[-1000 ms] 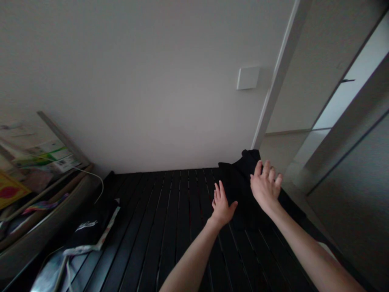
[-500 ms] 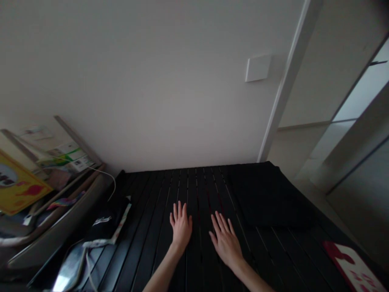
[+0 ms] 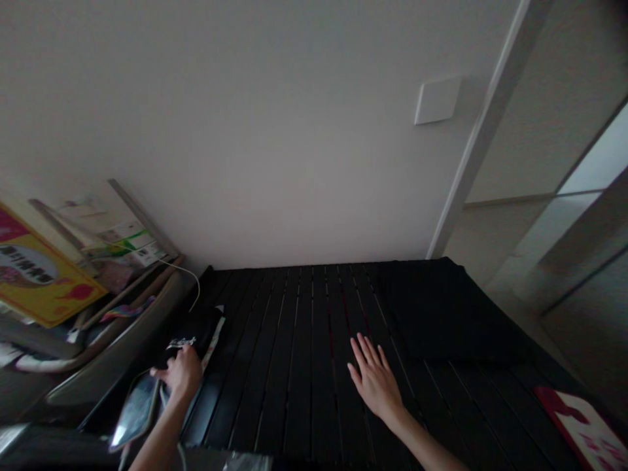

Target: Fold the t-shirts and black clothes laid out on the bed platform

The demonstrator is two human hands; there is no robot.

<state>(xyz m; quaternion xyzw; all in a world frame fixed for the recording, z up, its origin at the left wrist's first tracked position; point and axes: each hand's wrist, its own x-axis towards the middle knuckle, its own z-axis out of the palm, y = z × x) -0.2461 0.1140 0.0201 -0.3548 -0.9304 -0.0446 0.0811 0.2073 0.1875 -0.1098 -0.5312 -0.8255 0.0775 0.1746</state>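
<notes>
Two hands down. Left hand on the black bag near the slatted surface's left edge, fingers curled, grip unclear; bag's long axis runs up-right, lower end hidden. Right hand open, fingers spread, empty, open slats around it. Black cloth farther right. Glossy thing beside left hand, hard to make out.

Down at lower left, the left hand sits on a black fabric bag, while the right hand lies open on the black slatted surface at bottom centre.
</notes>
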